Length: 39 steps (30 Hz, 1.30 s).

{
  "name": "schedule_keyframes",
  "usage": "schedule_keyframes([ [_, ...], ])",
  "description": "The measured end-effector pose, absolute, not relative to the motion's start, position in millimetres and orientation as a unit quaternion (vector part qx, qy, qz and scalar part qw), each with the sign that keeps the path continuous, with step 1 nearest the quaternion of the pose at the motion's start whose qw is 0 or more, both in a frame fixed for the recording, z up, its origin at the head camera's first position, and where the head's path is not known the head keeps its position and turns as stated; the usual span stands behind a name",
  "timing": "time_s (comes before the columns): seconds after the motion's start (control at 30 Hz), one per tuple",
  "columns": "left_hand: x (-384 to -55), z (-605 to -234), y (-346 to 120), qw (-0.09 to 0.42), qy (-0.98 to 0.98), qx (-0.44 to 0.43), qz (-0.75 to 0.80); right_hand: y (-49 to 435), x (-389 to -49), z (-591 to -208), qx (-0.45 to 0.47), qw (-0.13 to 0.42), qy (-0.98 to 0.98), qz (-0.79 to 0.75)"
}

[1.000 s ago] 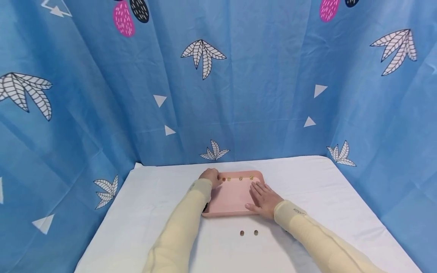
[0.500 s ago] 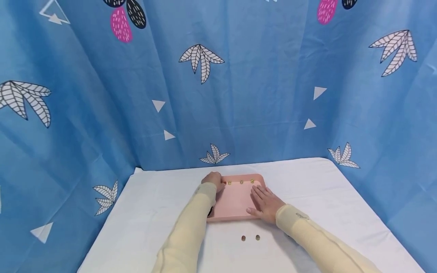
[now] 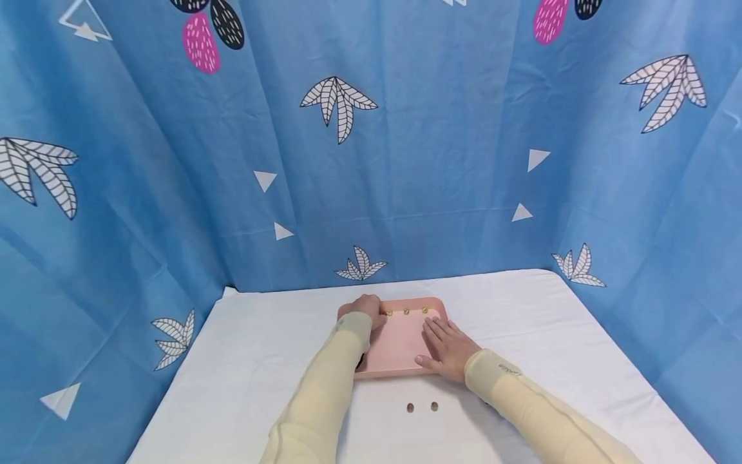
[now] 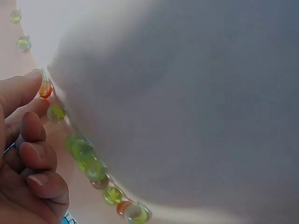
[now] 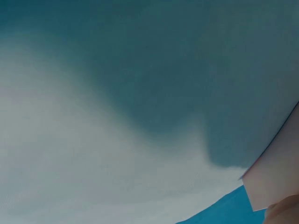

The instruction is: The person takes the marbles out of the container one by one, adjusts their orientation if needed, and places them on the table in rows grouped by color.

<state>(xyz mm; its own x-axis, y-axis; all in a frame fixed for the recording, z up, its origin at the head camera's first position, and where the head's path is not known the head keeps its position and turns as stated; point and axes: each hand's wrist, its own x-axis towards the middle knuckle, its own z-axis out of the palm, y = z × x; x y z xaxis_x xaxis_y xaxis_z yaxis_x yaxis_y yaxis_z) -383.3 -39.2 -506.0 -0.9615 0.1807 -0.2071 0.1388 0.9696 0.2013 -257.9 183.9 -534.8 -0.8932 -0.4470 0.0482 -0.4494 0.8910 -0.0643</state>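
Observation:
A shallow pink tray (image 3: 400,372) lies on the white table. At its far left corner my left hand (image 3: 368,310) reaches over the rim. In the left wrist view, that hand's thumb and a finger pinch a clear marble with an orange swirl (image 4: 45,89) by the tray edge. A row of green and orange glass marbles (image 4: 95,169) runs along the wall beside the curled fingers. Farther along the back wall sit more marbles (image 3: 406,311), spaced apart. My right hand (image 3: 449,351) rests at the tray's right side, fingers straight; the right wrist view barely shows it.
Two dark marbles (image 3: 410,407) lie on the white cloth (image 3: 278,335) in front of the tray. A blue patterned curtain (image 3: 440,161) hangs behind and at both sides of the table.
My left hand has shifted a little to the right along the tray's far edge, covering the reddish marble seen before. The right hand stays in place. The head view has tilted slightly.

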Motion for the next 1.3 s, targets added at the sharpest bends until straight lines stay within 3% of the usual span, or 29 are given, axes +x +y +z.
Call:
schedule_keyframes([
  [0.7, -362.9, -495.6, -32.1, 0.156, 0.966, 0.124, 0.164, 181.9, -261.0, -537.7, 0.223, 0.010, -0.975, 0.022],
  [1.3, -342.6, -465.7, -45.7, 0.090, 0.965, 0.201, 0.141, 180.7, -258.3, -533.8, 0.238, 0.021, -0.970, 0.042],
])
